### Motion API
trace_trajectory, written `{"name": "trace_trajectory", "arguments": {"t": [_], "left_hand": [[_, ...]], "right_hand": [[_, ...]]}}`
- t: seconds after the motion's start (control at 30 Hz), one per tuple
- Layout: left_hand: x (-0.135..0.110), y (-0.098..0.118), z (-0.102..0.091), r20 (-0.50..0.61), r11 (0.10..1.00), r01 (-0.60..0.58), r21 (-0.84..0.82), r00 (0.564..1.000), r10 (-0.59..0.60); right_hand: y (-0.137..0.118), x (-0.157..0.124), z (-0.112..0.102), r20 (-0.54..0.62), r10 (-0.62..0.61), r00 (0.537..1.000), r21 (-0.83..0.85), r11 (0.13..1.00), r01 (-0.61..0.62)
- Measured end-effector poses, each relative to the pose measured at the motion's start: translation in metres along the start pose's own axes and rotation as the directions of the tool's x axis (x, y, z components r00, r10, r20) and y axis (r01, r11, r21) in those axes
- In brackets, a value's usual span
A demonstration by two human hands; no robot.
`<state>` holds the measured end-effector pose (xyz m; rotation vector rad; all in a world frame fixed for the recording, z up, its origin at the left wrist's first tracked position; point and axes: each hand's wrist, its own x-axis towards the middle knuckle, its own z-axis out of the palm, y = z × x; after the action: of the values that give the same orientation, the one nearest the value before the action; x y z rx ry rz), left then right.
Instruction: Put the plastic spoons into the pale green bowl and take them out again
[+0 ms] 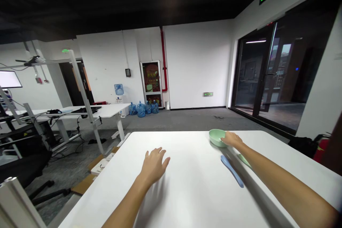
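A light green bowl (216,139) is upright at the far side of the white table (187,188). At its right rim is my right hand (232,139), with the thumb inside and the fingers closed over the edge. My left hand (155,164) is over the left part of the table, palm down, its fingers spread and nothing in them. Between the hands, nearer the right arm, lies a blue spoon (232,171). Beside it, a light green utensil (244,160) is partly covered by my right forearm, so its kind does not show fully.
Cardboard pieces (84,184) and a white tray (103,165) lie low along the table's left side. An office chair (24,164) and a metal frame (85,99) stand farther left. Blue water bottles (141,109) line the back wall. A black bag (304,146) is at right.
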<state>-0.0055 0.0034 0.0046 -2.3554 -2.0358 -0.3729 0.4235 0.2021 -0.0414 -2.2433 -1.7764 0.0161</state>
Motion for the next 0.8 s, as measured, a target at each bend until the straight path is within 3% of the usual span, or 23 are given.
{"name": "trace_trajectory", "arguments": {"t": [0.1,0.4,0.57,0.8], "left_hand": [[0.001,0.000,0.000,-0.001,1.000,-0.001,-0.003,1.000,0.001],[0.001,-0.001,0.002,0.003,1.000,-0.001,0.001,1.000,0.001],[0.001,0.000,0.001,-0.002,1.000,-0.008,0.003,1.000,0.008],[-0.003,0.002,-0.003,0.004,0.999,-0.030,0.012,1.000,0.030]], "right_hand": [[0.000,-0.002,0.001,0.053,0.067,0.996,-0.010,0.998,-0.066],[-0.005,-0.008,-0.005,0.085,0.039,0.996,-0.016,0.999,-0.038],[-0.006,-0.026,-0.032,0.076,-0.012,0.997,-0.034,0.999,0.015],[0.003,-0.077,-0.074,0.094,-0.121,0.988,0.032,0.992,0.118]]}}
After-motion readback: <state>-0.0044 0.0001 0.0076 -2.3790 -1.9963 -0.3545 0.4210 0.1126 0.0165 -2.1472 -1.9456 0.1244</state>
